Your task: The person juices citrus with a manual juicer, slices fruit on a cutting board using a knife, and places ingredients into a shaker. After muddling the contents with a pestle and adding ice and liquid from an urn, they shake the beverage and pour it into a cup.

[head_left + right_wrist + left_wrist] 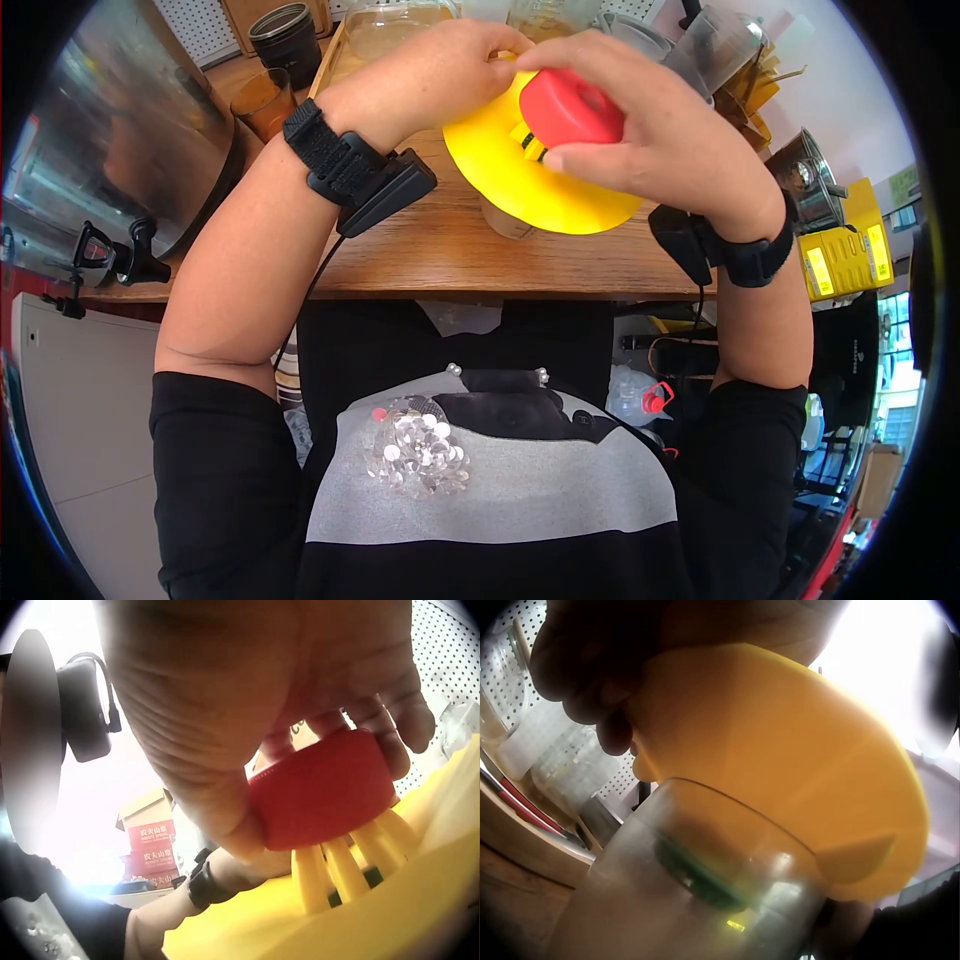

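Right grip, red holder within, yellow dish beneath

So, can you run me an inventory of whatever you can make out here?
Wide yellow plastic disc: one, yellow, over the cup
Chunky red plastic cap: one, red, above the disc
Clear see-through cup: one, clear, beneath the disc
Brown wood-grained table: one, brown, under the cup
Amber see-through tumbler: one, amber, back left
Round black container: one, black, behind the tumbler
Large shiny metal cylinder: one, silver, far left
Shiny metal pot: one, silver, right
Clear red-capped plastic bottle: one, clear and red, below the table
Other clutter: too blurred to count
Black wrist cameras: two, black, one per wrist
Left hand: one, bare, at the disc's far edge
Right hand: one, bare, gripping the cap
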The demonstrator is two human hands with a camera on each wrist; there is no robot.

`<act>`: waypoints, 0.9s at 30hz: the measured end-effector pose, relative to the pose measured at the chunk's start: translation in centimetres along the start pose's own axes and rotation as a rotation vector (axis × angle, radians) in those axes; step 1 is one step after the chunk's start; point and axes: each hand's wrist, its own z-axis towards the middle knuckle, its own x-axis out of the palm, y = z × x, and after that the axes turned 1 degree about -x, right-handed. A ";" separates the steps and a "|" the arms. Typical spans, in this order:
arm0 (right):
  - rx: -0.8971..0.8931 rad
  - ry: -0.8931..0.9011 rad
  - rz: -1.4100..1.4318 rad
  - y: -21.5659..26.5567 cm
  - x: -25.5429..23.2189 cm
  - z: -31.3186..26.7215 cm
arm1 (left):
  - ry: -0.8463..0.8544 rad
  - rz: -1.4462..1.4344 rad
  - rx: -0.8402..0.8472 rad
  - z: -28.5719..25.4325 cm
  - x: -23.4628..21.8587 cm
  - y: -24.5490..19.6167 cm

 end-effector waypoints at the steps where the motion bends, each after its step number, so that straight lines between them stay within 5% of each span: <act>1: -0.023 0.050 -0.037 0.2 0.0 0.1 | 0.002 -0.002 0.003 0.0 0.0 0.0; 10: 0.283 0.052 0.039 1.0 0.5 0.9 | 0.008 -0.018 -0.081 -0.4 -0.2 -1.1; 14: 0.129 -0.024 0.057 -0.2 0.2 0.0 | 0.010 -0.023 -0.052 -0.2 0.1 -0.2; 19: -0.020 0.162 0.019 0.0 -0.5 0.1 | 0.008 0.006 0.001 -0.2 0.0 -0.2; 27: 0.148 -0.035 -0.066 0.3 1.4 0.4 | 0.027 -0.040 -0.075 -0.3 -0.2 -0.7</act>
